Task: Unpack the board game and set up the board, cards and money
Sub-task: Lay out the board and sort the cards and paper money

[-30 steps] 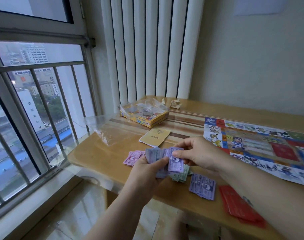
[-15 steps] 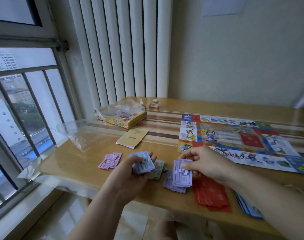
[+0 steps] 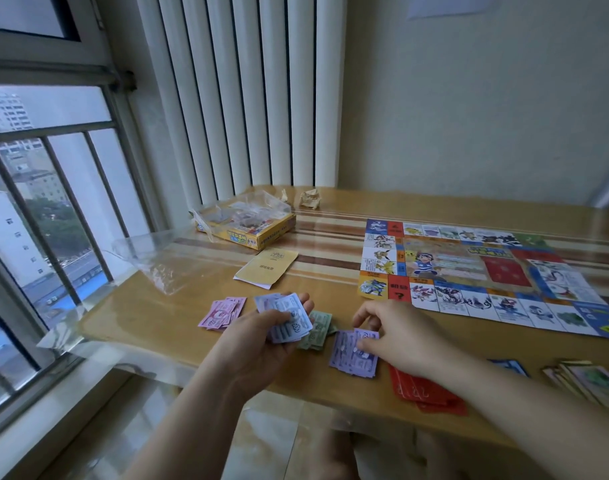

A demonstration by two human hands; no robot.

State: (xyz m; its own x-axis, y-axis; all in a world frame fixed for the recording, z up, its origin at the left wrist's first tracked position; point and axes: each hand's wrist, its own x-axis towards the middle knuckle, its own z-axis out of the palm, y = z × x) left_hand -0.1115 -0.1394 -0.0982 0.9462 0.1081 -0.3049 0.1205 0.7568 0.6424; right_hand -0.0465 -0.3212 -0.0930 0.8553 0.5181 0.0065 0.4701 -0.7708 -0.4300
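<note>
Table (image 3: 157, 327). Right: game board (image 3: 469, 271). Upper centre: box (image 3: 247, 226), booklet (image 3: 266, 268) before it, plastic wrap (image 3: 164, 261) to their left. Lower centre: note piles (image 3: 223, 311), one under the right hand (image 3: 400, 337); note bundle (image 3: 289, 320) in the left hand (image 3: 261, 341). Lower right: card stacks (image 3: 427, 393).

board (image 3: 469, 265) clipped by right edge, red cards (image 3: 420, 393) half-hidden — under forearm (image 3: 503, 393)

Bare left hand (image 3: 258, 341) and bare right hand (image 3: 400, 334); forearms (image 3: 199, 410) uncovered all the way to the frame's lower edge.
</note>
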